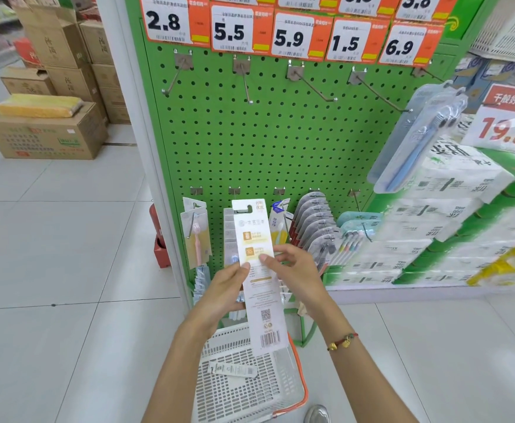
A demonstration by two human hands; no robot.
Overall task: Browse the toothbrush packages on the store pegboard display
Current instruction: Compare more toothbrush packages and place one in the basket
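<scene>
A long white toothbrush package stands upright in front of the green pegboard, its printed back with a barcode facing me. My left hand grips its left edge, thumb on the front. On the right edge, my right hand pinches it, thumb over the print. More toothbrush packages hang on the lower hooks: a pink one, a fanned grey stack and a teal pack. A blue toothbrush pack hangs at the upper right. Several upper hooks are bare.
A white plastic shopping basket with an orange rim sits below my hands and holds a small white pack. Stacked tissue packs fill the right. Cardboard boxes stand at the far left on the tiled floor. Price tags line the top.
</scene>
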